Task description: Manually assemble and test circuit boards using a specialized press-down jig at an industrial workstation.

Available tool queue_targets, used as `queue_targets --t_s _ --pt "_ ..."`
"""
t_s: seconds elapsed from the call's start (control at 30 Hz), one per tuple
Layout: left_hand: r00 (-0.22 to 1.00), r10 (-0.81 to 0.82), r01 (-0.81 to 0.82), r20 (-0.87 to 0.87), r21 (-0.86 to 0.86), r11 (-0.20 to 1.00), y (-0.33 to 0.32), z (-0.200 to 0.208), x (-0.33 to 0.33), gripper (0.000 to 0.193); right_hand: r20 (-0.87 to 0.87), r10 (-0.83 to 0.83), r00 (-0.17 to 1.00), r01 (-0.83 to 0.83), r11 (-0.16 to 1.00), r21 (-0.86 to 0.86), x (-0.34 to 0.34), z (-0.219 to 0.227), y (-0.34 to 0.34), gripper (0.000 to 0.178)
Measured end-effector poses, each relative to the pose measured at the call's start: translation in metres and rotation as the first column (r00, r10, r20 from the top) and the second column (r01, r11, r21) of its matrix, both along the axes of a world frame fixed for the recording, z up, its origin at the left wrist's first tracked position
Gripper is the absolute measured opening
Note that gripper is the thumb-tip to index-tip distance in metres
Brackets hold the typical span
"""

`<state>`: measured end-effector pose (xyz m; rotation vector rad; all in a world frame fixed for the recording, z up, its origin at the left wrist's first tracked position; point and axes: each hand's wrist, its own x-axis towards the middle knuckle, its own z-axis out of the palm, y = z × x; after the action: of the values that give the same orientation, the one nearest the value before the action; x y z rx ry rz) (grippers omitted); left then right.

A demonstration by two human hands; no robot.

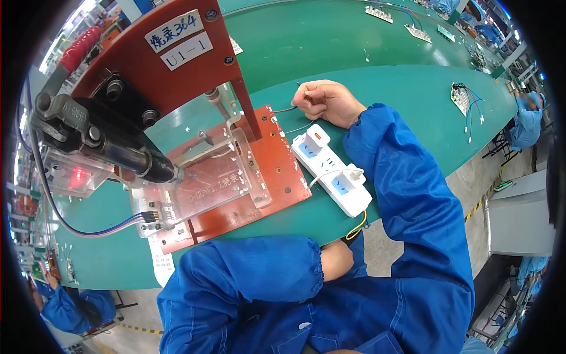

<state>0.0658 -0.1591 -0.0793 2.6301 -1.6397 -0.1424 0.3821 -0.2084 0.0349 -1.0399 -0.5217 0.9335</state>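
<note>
White oblong power strip [325, 161] near right hand [326, 102]

An upper white label [173, 31] and a lower white label [187, 51], both lettered, sit on the red panel [135, 59]; lettering also marks the clear plastic cover [206, 192].

Dk. blue work jkt [365, 307] w/ gathered cuffs [319, 272], lt. stitching [399, 300].

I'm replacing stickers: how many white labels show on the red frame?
2 on the red frame: the upper label, and the lower label just beneath it. More may hide behind.
</note>
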Motion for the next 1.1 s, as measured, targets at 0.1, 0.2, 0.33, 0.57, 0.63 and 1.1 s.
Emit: queue_targets --t_s 0.1,0.2,0.33,0.57,0.63,1.1 --pt "0.999 -0.024 0.025 -0.027 0.016 1.000 -0.009 -0.007 0.002 0.016 0.031 -0.008 1.000 0.008 1.000 -0.019 0.001 -0.002 -0.016 0.029" --pt "0.963 -0.007 0.152 -0.269 0.521 0.840 -0.033 -0.259 -0.048 0.036 0.068 0.138 0.988 -0.139 0.990 0.011 -0.012 0.022 0.064 0.028" --pt "0.992 -0.028 0.044 -0.124 0.127 0.991 -0.006 0.011 0.008 0.017 0.045 0.025 0.999 -0.024 0.999 -0.025 -0.001 0.000 -0.004 0.027" --pt "0.998 -0.019 0.026 -0.060 0.131 0.991 -0.005 0.011 0.005 0.016 0.055 0.056 0.997 -0.053 0.997 -0.062 -0.003 0.002 0.007 0.025" --pt "0.996 -0.028 0.038 -0.081 0.115 0.993 -0.004 0.013 0.007 0.016 0.077 0.041 0.996 -0.035 0.997 -0.075 -0.006 0.004 0.009 0.025" --pt "0.901 -0.071 0.221 -0.427 0.313 0.924 -0.046 -0.217 -0.028 0.026 0.160 -0.021 0.987 0.047 0.986 -0.162 -0.013 0.014 0.015 0.029"
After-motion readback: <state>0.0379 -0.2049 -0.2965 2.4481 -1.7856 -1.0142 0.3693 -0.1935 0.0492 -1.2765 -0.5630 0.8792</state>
